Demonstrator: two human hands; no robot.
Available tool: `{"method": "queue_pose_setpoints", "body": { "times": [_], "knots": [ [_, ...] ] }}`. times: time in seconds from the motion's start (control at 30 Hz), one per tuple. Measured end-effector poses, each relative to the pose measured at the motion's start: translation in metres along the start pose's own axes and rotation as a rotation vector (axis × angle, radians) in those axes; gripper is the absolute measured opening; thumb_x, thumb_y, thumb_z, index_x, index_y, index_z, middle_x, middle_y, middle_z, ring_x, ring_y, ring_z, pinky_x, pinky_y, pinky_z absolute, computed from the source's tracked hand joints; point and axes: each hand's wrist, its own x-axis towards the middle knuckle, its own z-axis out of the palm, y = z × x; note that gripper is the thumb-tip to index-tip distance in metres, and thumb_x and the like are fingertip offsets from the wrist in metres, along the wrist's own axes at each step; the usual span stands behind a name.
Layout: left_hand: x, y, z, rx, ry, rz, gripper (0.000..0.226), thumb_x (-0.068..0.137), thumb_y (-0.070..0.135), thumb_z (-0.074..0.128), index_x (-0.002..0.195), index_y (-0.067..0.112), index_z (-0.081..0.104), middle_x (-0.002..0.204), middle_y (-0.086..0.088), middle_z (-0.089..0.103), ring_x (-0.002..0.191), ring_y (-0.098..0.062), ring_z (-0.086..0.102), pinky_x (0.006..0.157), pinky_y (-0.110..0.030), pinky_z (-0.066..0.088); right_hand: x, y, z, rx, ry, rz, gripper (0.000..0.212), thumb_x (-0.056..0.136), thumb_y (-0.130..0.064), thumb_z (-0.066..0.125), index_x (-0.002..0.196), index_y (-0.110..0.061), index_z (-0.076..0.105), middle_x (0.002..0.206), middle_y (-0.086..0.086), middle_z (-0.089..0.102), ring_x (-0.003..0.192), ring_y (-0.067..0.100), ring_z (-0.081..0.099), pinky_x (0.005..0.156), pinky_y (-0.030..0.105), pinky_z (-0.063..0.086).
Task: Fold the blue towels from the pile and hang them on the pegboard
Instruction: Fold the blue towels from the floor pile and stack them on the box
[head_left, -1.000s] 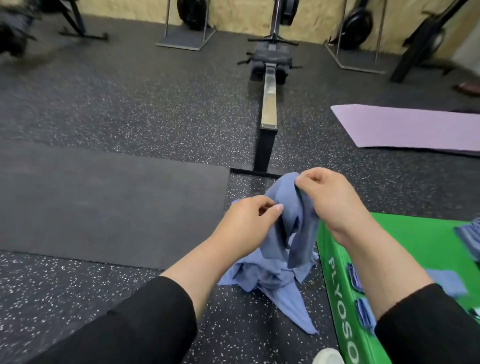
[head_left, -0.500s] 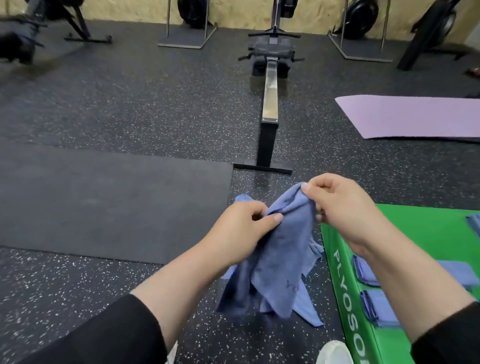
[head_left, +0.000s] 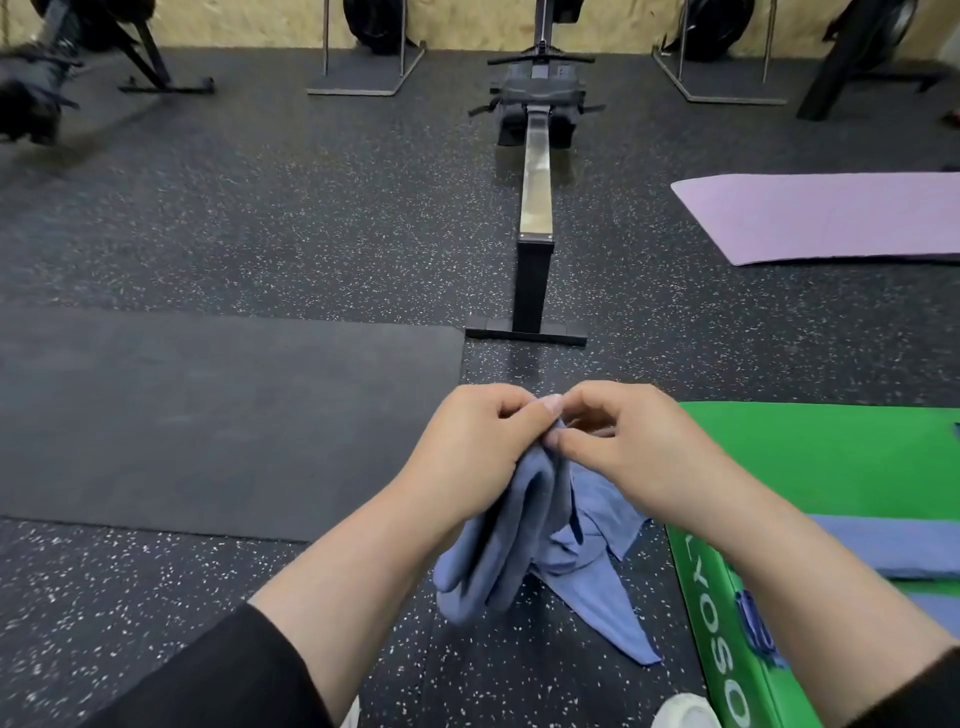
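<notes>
Both hands — left hand (head_left: 470, 452), right hand (head_left: 623, 441) — pinch the blue towel (head_left: 498, 545) with curled fingers.

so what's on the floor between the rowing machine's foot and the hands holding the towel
Only bare speckled floor in the head view, from the rowing machine's foot to the left hand and right hand pinching the blue towel.

You stand on a dark speckled rubber floor (head_left: 311, 234), with a plain black mat (head_left: 208, 415) near left and a purple mat (head_left: 831, 218) far right. Straight ahead, a rowing machine (head_left: 537, 197) runs toward the far pale chipboard wall (head_left: 260, 21).
</notes>
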Motion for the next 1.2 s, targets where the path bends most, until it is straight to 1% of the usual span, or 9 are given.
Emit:
{"method": "queue_pose_setpoints", "body": {
  "times": [0.13, 0.27, 0.37, 0.57, 0.67, 0.77, 1.0, 1.1, 1.2],
  "knots": [
    [0.001, -0.001, -0.007, 0.03, -0.016, -0.001, 0.03, 0.095, 0.037, 0.066, 0.078, 0.014, 0.073, 0.066, 0.007, 0.062, 0.063, -0.005, 0.048, 0.063, -0.025, 0.038, 0.0, -0.003, 0.006, 0.081, 0.022, -0.015, 0.007, 0.088, -0.016, 0.071, 0.087, -0.022, 0.069, 0.081, -0.008, 0.074, 0.073, 0.006, 0.064, 0.076, 0.03, 0.053],
    [-0.002, -0.001, -0.013, 0.045, 0.023, 0.014, 0.03, 0.093, 0.037, 0.07, 0.07, 0.019, 0.062, 0.062, 0.013, 0.056, 0.06, -0.005, 0.046, 0.058, -0.023, 0.035, 0.0, -0.004, 0.006, 0.192, -0.042, -0.001, 0.005, 0.091, -0.015, 0.071, 0.092, -0.018, 0.067, 0.068, -0.005, 0.065, 0.065, 0.009, 0.053, 0.069, 0.035, 0.044],
    [-0.003, -0.004, -0.021, 0.045, 0.021, 0.01, 0.03, 0.09, 0.039, 0.074, 0.072, 0.017, 0.063, 0.066, 0.003, 0.058, 0.062, -0.01, 0.046, 0.06, -0.028, 0.034, 0.0, -0.003, 0.005, 0.236, -0.028, 0.018, 0.006, 0.094, -0.018, 0.07, 0.09, -0.014, 0.07, 0.071, 0.009, 0.067, 0.068, 0.011, 0.051, 0.07, 0.036, 0.041],
    [-0.009, -0.006, -0.038, 0.194, -0.08, 0.017, 0.023, 0.099, 0.029, 0.06, 0.08, 0.023, 0.07, 0.07, 0.014, 0.065, 0.065, -0.001, 0.05, 0.062, -0.019, 0.039, -0.001, -0.002, -0.005, 0.213, 0.053, 0.069, 0.012, 0.088, -0.011, 0.068, 0.08, -0.017, 0.061, 0.063, -0.009, 0.053, 0.06, 0.009, 0.041, 0.06, 0.032, 0.034],
    [-0.012, -0.003, -0.036, 0.197, -0.092, 0.091, 0.021, 0.099, 0.03, 0.061, 0.083, 0.023, 0.071, 0.076, 0.005, 0.069, 0.069, -0.002, 0.052, 0.068, -0.024, 0.042, -0.004, -0.008, -0.003, 0.268, -0.075, 0.05, 0.013, 0.084, -0.024, 0.075, 0.093, -0.029, 0.066, 0.085, 0.0, 0.071, 0.075, 0.011, 0.056, 0.073, 0.037, 0.047],
    [-0.012, -0.001, -0.034, 0.203, -0.052, 0.101, 0.023, 0.098, 0.034, 0.062, 0.08, 0.021, 0.068, 0.065, 0.011, 0.062, 0.057, -0.002, 0.049, 0.057, -0.02, 0.04, -0.005, -0.009, -0.002, 0.181, -0.12, 0.013, 0.021, 0.09, -0.039, 0.071, 0.09, -0.018, 0.068, 0.071, 0.0, 0.061, 0.068, 0.01, 0.048, 0.065, 0.035, 0.039],
    [-0.007, -0.015, -0.049, 0.555, -0.208, -0.023, 0.029, 0.097, 0.035, 0.062, 0.082, 0.01, 0.062, 0.076, -0.009, 0.061, 0.062, -0.012, 0.042, 0.057, -0.026, 0.033, 0.004, -0.002, -0.009, 0.25, 0.254, 0.085, 0.037, 0.085, -0.038, 0.067, 0.075, -0.005, 0.053, 0.065, -0.003, 0.043, 0.066, 0.012, 0.039, 0.063, 0.035, 0.031],
    [-0.006, -0.021, -0.055, 0.522, -0.077, -0.01, 0.028, 0.1, 0.035, 0.058, 0.081, 0.014, 0.063, 0.067, 0.0, 0.055, 0.06, -0.011, 0.042, 0.052, -0.02, 0.032, 0.003, 0.001, -0.016, 0.178, 0.156, 0.086, 0.025, 0.079, -0.04, 0.077, 0.086, -0.02, 0.063, 0.068, -0.006, 0.062, 0.065, 0.011, 0.051, 0.066, 0.035, 0.041],
    [-0.009, -0.017, -0.051, 0.424, -0.058, 0.04, 0.026, 0.099, 0.038, 0.059, 0.079, 0.023, 0.067, 0.062, 0.008, 0.054, 0.055, -0.007, 0.041, 0.05, -0.018, 0.033, -0.001, -0.006, -0.011, 0.184, -0.07, 0.101, 0.019, 0.083, -0.037, 0.079, 0.099, -0.029, 0.069, 0.06, 0.0, 0.056, 0.055, 0.014, 0.043, 0.054, 0.031, 0.032]
  ]
}}
